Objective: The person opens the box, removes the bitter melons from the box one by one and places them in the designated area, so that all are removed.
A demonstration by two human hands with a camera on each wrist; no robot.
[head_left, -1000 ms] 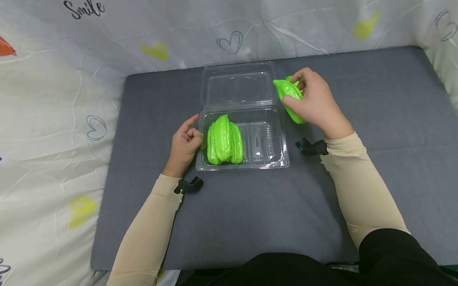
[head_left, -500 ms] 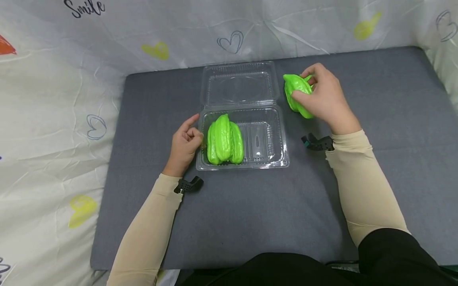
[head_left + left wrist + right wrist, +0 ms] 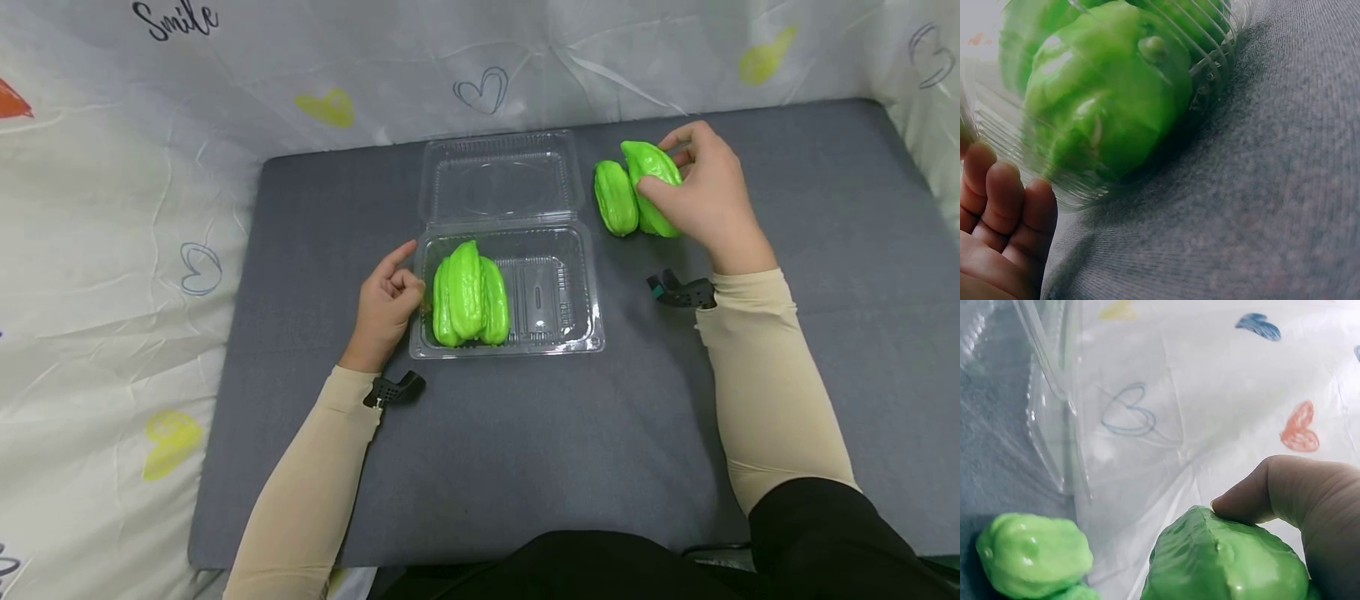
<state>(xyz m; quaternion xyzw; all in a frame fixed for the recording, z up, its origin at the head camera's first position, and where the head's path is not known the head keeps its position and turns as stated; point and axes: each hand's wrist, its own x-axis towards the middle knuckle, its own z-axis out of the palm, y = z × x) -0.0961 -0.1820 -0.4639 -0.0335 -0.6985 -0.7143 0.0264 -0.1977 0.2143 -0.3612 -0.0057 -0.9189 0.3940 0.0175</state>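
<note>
In the head view, my right hand (image 3: 712,196) grips a glossy green star fruit (image 3: 651,175), thumb on its near side and fingers beyond it. The right wrist view shows the thumb (image 3: 1244,500) on the ridged star fruit (image 3: 1225,565). Close on its left lies another star fruit (image 3: 617,200). My left hand (image 3: 384,312) holds the left rim of a clear plastic box (image 3: 551,342), index finger stretched out and other fingers curled. A lobed green star fruit (image 3: 468,292) fills the box's left half. Left fingertips (image 3: 1038,194) lie against the clear wall in the left wrist view.
The box's hinged lid (image 3: 498,177) lies folded back toward the rear. Everything rests on a grey cloth-covered table (image 3: 510,467). A white sheet (image 3: 405,75) with printed hearts stands along the back and left sides.
My right hand has moved right and slightly back with its star fruit, and a separate star fruit now shows lying to its left. My left hand stays at the box.
</note>
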